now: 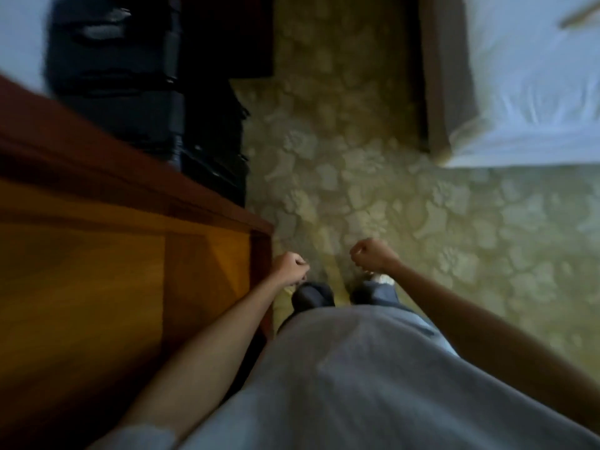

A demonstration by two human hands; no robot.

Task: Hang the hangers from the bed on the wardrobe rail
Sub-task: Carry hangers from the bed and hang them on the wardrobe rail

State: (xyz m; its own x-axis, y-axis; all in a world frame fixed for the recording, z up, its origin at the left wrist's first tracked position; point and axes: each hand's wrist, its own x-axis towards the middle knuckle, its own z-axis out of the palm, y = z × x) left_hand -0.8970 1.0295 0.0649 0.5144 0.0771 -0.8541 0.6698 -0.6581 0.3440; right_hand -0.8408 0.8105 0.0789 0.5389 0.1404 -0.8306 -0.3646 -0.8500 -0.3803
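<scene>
The picture is blurred by motion. At the top right stands the bed (532, 92) with a white sheet. A tan wooden piece, likely a hanger (581, 13), lies on it at the frame's edge. My left hand (290, 266) hangs low beside a wooden wardrobe panel (113, 254), fingers curled into a fist with nothing in it. My right hand (370, 254) is level with it, a little to the right, also curled and empty. Both hands are above my feet, far from the bed. The wardrobe rail is not in view.
Dark suitcases (130, 76) are stacked at the top left, beyond the wooden panel. Patterned yellowish carpet (357, 157) runs between the panel and the bed's grey frame (444, 76). My grey shirt fills the bottom of the view.
</scene>
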